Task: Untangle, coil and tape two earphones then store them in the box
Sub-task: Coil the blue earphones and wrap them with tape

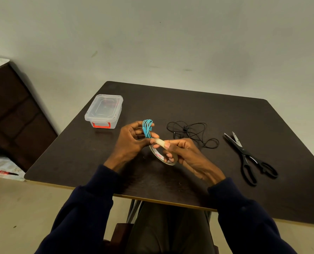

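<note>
My left hand [131, 141] grips a coiled blue earphone [147, 127] upright above the middle of the dark table [189, 110]. My right hand [184, 153] holds a roll of clear tape [158, 154] just below the coil, with fingers through its hole. A strip of tape [160, 142] stretches between the thumbs of both hands at the foot of the coil. A black earphone [191, 132] lies in a loose tangle on the table to the right of my hands. The clear plastic box [104, 110] with a red latch stands shut at the table's left.
Black scissors [247, 158] lie open-bladed on the right side of the table. A dark wooden cabinet [15, 114] stands on the floor at the left. The table's front edge runs just before my sleeves.
</note>
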Action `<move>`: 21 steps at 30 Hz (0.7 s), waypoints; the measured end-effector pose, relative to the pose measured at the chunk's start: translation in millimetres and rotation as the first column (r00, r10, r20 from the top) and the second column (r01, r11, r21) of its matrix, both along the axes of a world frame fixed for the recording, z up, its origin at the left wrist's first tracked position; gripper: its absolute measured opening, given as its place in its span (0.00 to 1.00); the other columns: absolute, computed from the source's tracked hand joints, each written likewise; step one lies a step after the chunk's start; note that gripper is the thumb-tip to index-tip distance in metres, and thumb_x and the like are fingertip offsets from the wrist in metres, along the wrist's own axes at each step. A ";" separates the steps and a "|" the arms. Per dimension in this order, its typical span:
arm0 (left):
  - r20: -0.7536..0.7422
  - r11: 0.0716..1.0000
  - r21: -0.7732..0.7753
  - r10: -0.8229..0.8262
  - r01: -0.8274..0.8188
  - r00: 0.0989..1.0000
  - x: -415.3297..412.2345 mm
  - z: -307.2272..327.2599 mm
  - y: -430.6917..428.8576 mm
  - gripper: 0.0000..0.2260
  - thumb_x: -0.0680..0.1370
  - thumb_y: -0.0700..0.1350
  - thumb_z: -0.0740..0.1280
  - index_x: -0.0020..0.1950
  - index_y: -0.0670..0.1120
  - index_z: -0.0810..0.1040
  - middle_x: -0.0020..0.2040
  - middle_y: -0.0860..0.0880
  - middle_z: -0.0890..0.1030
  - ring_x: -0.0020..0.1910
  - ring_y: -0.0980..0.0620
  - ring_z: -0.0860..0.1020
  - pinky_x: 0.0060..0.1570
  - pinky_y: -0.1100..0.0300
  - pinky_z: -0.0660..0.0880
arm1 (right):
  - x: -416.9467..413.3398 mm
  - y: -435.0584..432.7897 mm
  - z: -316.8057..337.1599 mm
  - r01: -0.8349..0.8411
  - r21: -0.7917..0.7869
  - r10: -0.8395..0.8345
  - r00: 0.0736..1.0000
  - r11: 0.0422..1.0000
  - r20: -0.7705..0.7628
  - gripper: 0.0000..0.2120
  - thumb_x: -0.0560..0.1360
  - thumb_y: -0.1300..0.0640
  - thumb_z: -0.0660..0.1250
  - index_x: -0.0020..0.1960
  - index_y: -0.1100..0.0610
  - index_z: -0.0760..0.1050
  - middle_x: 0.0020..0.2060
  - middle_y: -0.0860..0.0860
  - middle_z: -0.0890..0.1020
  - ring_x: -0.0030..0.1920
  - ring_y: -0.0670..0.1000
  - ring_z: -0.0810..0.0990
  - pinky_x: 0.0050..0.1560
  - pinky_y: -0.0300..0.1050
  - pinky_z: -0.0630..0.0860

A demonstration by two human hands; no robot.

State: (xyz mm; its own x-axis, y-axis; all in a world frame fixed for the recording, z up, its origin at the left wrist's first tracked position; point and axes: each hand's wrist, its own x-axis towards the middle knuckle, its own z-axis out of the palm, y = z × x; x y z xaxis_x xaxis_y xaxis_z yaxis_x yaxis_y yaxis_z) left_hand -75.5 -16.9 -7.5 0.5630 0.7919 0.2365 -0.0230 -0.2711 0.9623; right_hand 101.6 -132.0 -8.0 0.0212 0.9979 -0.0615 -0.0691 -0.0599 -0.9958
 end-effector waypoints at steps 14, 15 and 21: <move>0.013 0.998 -0.061 0.029 -0.028 1.000 1.9 -1.4 4.2 0.19 0.71 0.33 0.75 0.55 0.52 0.77 0.43 0.60 0.86 0.48 0.58 0.85 0.46 0.68 0.78 | 1.9 -2.1 -9.7 0.056 0.085 -0.048 0.995 0.995 -0.089 0.13 0.77 0.56 0.66 0.56 0.62 0.83 0.35 0.54 0.81 0.39 0.51 0.80 0.54 0.45 0.82; 0.017 0.997 -0.068 0.034 -0.032 0.999 1.1 -2.0 4.8 0.19 0.71 0.33 0.75 0.55 0.52 0.77 0.43 0.60 0.86 0.48 0.58 0.85 0.46 0.68 0.78 | 0.7 -2.0 -13.1 0.105 0.109 -0.098 0.993 0.988 -0.065 0.13 0.77 0.55 0.67 0.53 0.62 0.85 0.34 0.56 0.81 0.39 0.55 0.80 0.53 0.45 0.82; 0.020 0.994 -0.099 0.043 -0.041 0.999 0.4 -6.0 8.7 0.19 0.72 0.32 0.74 0.58 0.48 0.77 0.43 0.57 0.87 0.48 0.56 0.85 0.48 0.67 0.79 | -0.3 -5.1 -19.8 0.104 0.119 -0.089 0.989 0.987 -0.120 0.17 0.77 0.55 0.66 0.55 0.69 0.81 0.38 0.53 0.85 0.40 0.49 0.81 0.54 0.47 0.79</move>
State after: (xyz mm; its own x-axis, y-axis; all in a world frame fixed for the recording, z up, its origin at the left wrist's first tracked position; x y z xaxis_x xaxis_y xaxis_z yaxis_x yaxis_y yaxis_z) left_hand -75.1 -8.2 -13.5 0.5244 0.8346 0.1684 -0.0352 -0.1764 0.9837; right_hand 101.3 -137.1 -27.8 0.1178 0.9915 0.0559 -0.1817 0.0769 -0.9803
